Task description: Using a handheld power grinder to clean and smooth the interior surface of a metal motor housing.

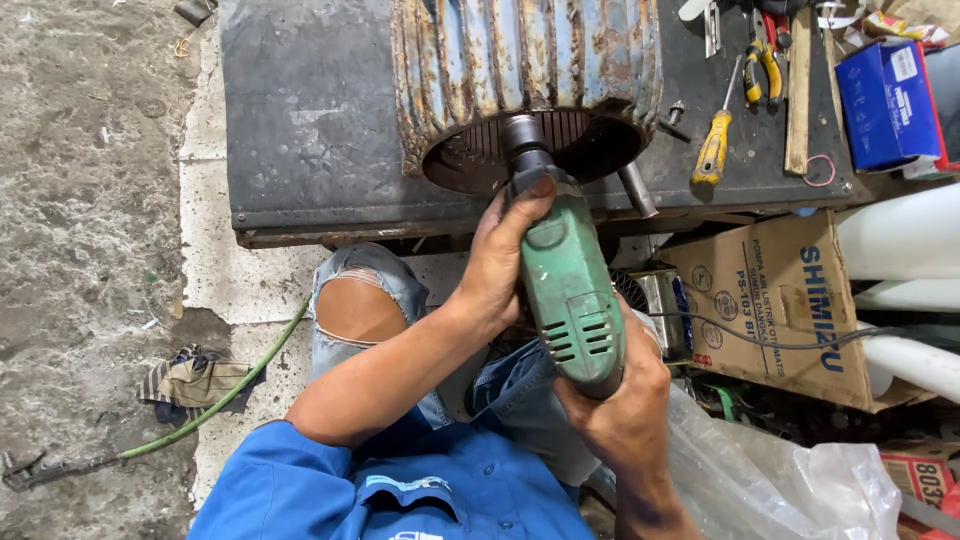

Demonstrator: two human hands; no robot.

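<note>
Drill: a green power drill (566, 290), nose pointed into the open end of a rusty ribbed motor housing (525, 85).
Left hand: the left hand (497, 262) is clenched around the drill's front body, thumb up near the chuck.
Right hand: the right hand (620, 400) grasps the drill's rear grip.
Desk: the housing lies on a dark desk (310, 120).
Tools: a yellow-handled screwdriver (714, 145) and pliers (762, 65) lie to the housing's right.
Below: a cardboard box (775, 305) leans under the desk edge.

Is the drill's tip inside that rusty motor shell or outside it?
Inside: the green drill's front end sits within the shell's open mouth.
</note>
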